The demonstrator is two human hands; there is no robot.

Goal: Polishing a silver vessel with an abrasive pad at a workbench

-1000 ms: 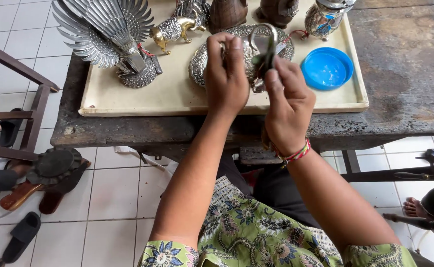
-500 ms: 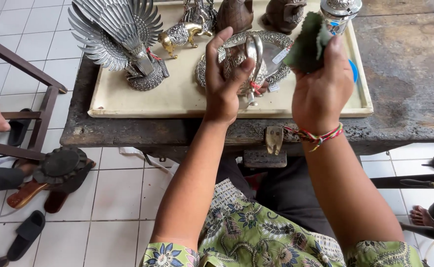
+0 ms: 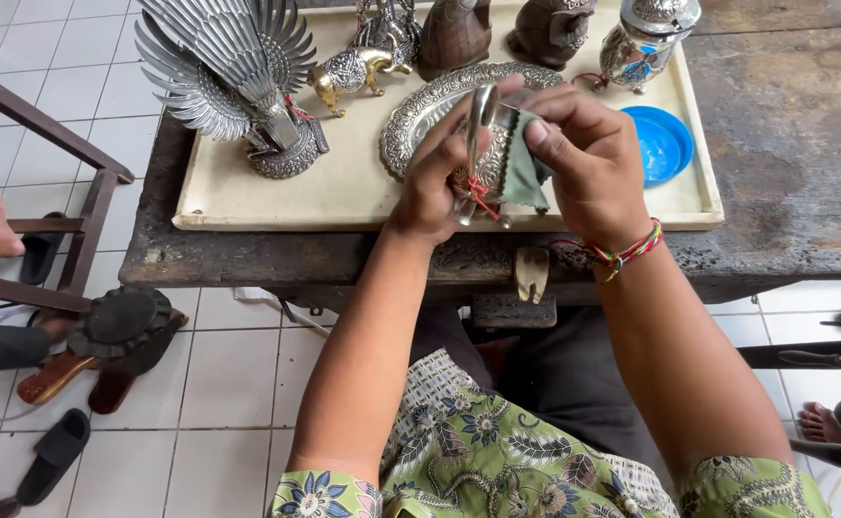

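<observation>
1. Silver bird figure (image 3: 233,82) stands far left on cream tray (image 3: 344,197), clear of the work.
2. Left hand (image 3: 435,177) clamped on small silver piece (image 3: 481,120), held above tray's near edge; possibly a spoon.
3. Right hand (image 3: 588,158) pinched on green cloth (image 3: 524,168) against piece. Rub firmly, grip steady.
4. Blue lid (image 3: 665,144) sits right.

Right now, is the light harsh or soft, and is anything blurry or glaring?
Head view: soft, even daylight with faint shadows; bright glints on the silver bird figure and on the small metal piece in the left hand; the right hand pressing a green cloth looks sharp; straight edges bow slightly towards the corners.
</observation>
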